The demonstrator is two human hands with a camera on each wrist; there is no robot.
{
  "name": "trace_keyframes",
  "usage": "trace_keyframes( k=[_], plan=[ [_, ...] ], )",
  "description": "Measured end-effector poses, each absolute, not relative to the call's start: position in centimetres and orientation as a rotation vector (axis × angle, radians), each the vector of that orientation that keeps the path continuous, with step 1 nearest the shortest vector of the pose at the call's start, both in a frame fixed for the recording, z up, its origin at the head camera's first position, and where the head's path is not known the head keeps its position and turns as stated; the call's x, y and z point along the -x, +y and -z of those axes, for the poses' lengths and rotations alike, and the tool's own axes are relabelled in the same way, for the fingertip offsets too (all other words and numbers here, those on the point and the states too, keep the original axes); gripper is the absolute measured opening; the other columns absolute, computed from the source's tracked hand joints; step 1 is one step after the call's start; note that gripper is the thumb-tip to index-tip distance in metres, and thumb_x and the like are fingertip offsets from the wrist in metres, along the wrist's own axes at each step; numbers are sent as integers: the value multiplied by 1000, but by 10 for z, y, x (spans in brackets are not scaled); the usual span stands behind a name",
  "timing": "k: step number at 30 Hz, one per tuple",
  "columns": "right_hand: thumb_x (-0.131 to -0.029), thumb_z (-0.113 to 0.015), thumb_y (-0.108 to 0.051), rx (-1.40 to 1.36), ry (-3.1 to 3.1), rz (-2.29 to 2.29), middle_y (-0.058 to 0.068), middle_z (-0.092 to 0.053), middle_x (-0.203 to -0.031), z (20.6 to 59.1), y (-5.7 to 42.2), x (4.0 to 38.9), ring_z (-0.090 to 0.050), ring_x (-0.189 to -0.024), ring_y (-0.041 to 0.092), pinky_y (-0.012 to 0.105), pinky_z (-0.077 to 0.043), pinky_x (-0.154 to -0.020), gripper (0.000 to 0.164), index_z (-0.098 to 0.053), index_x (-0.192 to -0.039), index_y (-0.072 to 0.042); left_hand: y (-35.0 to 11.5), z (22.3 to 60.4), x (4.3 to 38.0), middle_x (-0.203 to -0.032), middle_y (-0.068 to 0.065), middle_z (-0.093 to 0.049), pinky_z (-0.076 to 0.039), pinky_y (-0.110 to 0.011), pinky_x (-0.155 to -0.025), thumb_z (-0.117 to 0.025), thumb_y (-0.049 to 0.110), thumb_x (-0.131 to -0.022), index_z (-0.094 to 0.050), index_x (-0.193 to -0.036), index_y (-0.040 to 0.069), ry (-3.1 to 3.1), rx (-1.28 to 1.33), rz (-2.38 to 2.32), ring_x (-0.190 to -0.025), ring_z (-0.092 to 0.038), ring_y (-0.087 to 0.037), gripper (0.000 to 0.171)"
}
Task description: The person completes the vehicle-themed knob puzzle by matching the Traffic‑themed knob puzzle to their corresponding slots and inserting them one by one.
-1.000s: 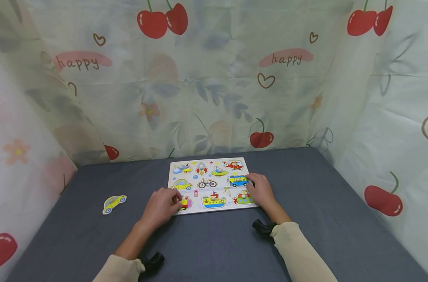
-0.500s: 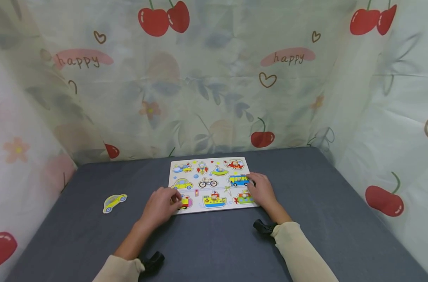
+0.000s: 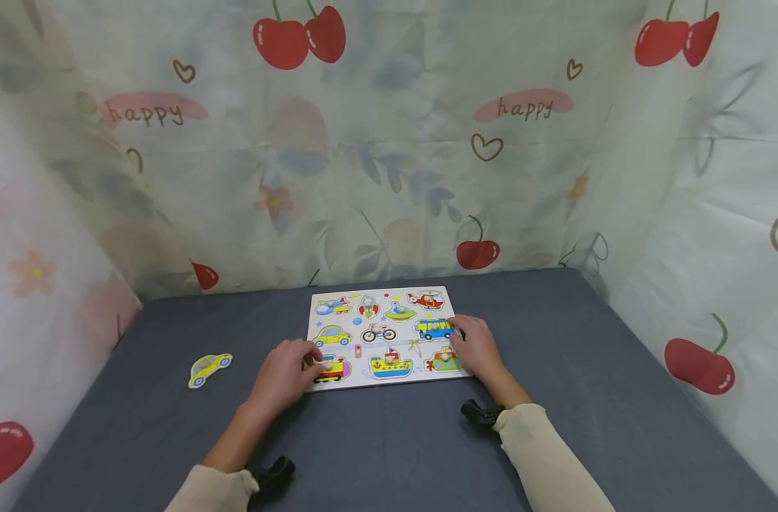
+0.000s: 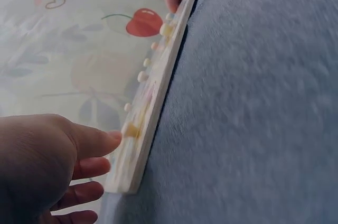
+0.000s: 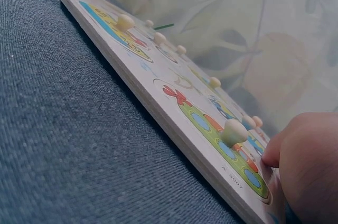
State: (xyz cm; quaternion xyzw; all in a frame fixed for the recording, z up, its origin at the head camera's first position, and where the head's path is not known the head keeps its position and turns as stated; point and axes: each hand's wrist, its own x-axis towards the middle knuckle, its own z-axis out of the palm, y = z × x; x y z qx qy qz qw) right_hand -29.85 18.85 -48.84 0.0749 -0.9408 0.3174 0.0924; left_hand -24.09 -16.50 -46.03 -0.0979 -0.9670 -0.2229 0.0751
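Note:
A wooden knob puzzle board [image 3: 357, 351] with vehicle pieces lies on the table. My left hand [image 3: 285, 377] is at its front left corner, thumb and forefinger parted beside the train piece [image 3: 330, 368]. In the left wrist view the thumb tip is right at a wooden knob [image 4: 131, 130], the other fingers loosely bent. My right hand [image 3: 478, 346] rests at the board's right edge, fingertips touching the surface beside the bus piece [image 3: 432, 328]. The submarine piece [image 5: 224, 142] sits just in front of it. A loose yellow car piece [image 3: 210, 370] lies left of the board.
A dark grey cloth covers the table [image 3: 389, 441]. A cherry-print curtain [image 3: 376, 178] hangs behind and on both sides. The board's yellow car spot [image 3: 332, 336] shows no knob.
My left hand has drawn slightly left off the train piece, uncovering more of it. My right hand has stayed at the board's edge. The board and the loose car piece lie as before.

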Motion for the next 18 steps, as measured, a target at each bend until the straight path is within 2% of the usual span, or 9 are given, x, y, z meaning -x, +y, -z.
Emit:
trace_keyframes(
  k=[5, 18],
  plan=[
    [-94, -56, -12, -220, -2794, -934, 18, -54, -136, 489, 189, 298, -40, -131, 36, 52, -29, -107, 38, -60, -130, 0, -173, 463, 239, -72, 5, -53, -38, -35, -66, -77, 20, -83, -70, -87, 16, -2903, 297, 592, -73, -46, -17, 9],
    [-95, -57, -12, -211, -2803, -919, 17, -54, -136, 489, 188, 299, -40, -131, 36, 51, -29, -107, 38, -60, -130, -1, -212, 463, 238, -81, 1, -59, -44, -40, -72, -81, 19, -80, -72, -90, 14, -2870, 292, 503, -80, -51, -21, 14]
  ],
)
